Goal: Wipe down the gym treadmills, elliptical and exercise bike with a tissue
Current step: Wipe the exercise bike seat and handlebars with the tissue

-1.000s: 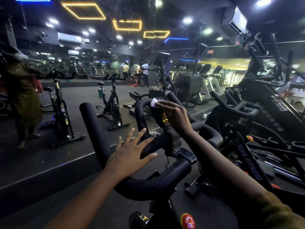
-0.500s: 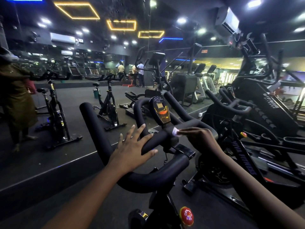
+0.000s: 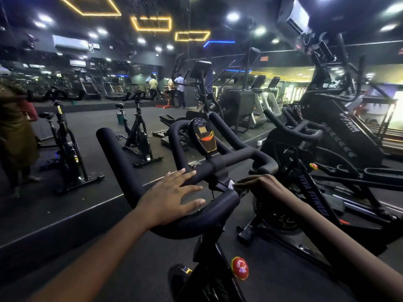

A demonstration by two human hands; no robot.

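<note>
Entry: black exercise bike [image 3: 205, 258], black foam-padded handlebar [image 3: 113, 153], oval black-and-orange console [image 3: 202, 136].

Right hand [image 3: 261, 187]: grip curled, pinching a small white tissue [image 3: 231, 183], of which only a corner shows. It has come down from the console face, past the crossbar clamp, to the dark metal bracket [image 3: 221, 185] just under the crossbar.

Left hand [image 3: 174, 196]: fingers spread flat across the near bar, unmoved, steadying.

Status, as judged: console wiped; stem in hand; bars likely remaining.
</note>
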